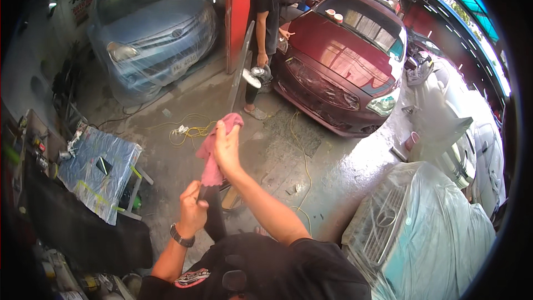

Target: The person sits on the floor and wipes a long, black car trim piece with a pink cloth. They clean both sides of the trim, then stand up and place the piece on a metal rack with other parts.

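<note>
A long, narrow, dark strip point(240, 72), like a piece of car trim, stands slanted in front of me, its far end pointing up and away. My left hand point(192, 209), with a watch on the wrist, is closed round its lower part. Higher up, my right hand point(226, 147) grips a pink cloth point(210, 161) folded over the strip. The cloth hangs down between my two hands and hides that stretch of the strip.
Ahead, a person in dark clothes point(261, 16) holds a polisher point(252, 76) beside a dark red car point(333, 50). A plastic-wrapped blue car point(150, 33) stands left, a covered vehicle point(427, 233) right. A foil-covered stand point(100, 169) is at left; a yellow cord point(304, 158) crosses the floor.
</note>
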The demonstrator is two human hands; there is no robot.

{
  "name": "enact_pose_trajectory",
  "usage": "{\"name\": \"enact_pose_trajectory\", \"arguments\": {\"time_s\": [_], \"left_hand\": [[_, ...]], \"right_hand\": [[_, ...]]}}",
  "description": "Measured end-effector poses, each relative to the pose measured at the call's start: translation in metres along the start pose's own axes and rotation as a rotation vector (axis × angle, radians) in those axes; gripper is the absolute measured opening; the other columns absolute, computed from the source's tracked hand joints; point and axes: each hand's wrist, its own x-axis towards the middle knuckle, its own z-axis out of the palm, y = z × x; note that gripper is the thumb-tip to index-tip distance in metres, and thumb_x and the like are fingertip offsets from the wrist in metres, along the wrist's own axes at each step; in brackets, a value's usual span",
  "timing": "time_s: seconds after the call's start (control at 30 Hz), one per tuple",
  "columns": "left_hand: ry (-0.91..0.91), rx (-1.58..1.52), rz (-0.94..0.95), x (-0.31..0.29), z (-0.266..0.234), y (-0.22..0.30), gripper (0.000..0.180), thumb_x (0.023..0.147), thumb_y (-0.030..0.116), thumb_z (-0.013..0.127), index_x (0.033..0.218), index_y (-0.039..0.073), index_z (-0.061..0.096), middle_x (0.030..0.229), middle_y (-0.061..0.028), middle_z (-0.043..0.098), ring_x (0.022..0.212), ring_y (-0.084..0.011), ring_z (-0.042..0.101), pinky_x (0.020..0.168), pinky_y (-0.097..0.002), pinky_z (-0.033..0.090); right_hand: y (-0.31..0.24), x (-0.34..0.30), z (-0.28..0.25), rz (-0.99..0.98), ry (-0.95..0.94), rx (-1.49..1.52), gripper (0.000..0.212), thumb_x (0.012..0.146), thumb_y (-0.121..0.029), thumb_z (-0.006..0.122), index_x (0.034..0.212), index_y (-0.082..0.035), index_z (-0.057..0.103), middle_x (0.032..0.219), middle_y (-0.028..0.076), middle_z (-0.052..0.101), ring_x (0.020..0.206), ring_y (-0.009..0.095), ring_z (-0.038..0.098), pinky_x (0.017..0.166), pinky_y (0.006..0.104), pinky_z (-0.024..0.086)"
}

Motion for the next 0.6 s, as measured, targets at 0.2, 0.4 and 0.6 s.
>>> {"name": "enact_pose_trajectory", "arguments": {"time_s": [0.2,0.4,0.6], "left_hand": [[0.012,-0.103,-0.199,0.008,-0.022,-0.053,0.114,0.084,0.085,0.003,0.107,-0.009,0.064,0.097,-0.01,0.062,0.081,-0.0157,0.058,0.07,-0.0299,0.046],[0.04,-0.555,-0.327,0.018,-0.026,-0.033,0.124,0.079,0.087,-0.005,0.127,-0.008,0.057,0.131,-0.0165,0.056,0.122,-0.0236,0.054,0.105,-0.035,0.041],[0.109,-0.847,-0.355,0.032,-0.043,-0.007,0.124,0.077,0.092,0.002,0.136,-0.006,0.05,0.13,-0.0107,0.056,0.122,-0.0199,0.052,0.099,-0.0329,0.044]], "right_hand": [[0.003,-0.052,0.025,-0.289,-0.36,-0.15,0.048,0.102,-0.031,0.043,0.129,0.01,0.043,0.144,0.039,0.028,0.132,0.052,0.038,0.106,0.0489,0.035],[-0.03,-0.058,0.012,-0.211,-0.706,-0.166,0.049,0.1,-0.028,0.044,0.133,0.008,0.043,0.139,0.033,0.038,0.127,0.05,0.041,0.107,0.0488,0.034],[-0.018,-0.078,-0.006,-0.557,-0.654,-0.138,0.056,0.1,-0.037,0.047,0.136,0.006,0.041,0.136,0.03,0.041,0.129,0.046,0.037,0.108,0.054,0.029]]}}
